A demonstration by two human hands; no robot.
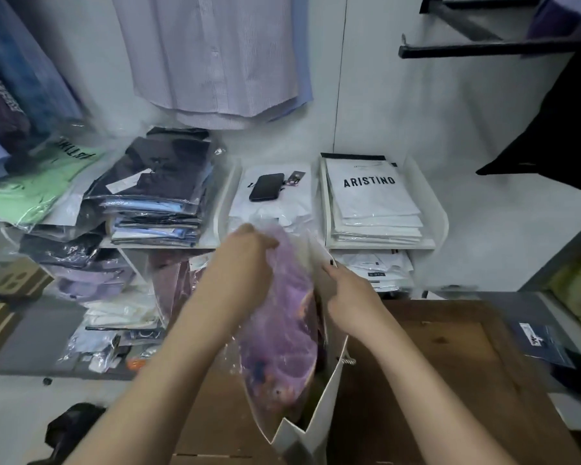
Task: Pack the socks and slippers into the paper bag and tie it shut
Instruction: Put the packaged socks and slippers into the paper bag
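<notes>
fingers (249,236) pinch crinkly clear wrap — purple slippers (282,333) in stiff paper bag (322,414).

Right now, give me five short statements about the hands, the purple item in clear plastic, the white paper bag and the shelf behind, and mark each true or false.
1. The left hand grips the top of the purple item wrapped in clear plastic. True.
2. The right hand rests flat on the brown cardboard. False: it holds the rim of the white paper bag.
3. The purple item is partly inside the bag. True.
4. A black phone lies on the cardboard. False: it lies on white packets on the shelf.
5. The bag is tied shut. False: it stands open.
</notes>
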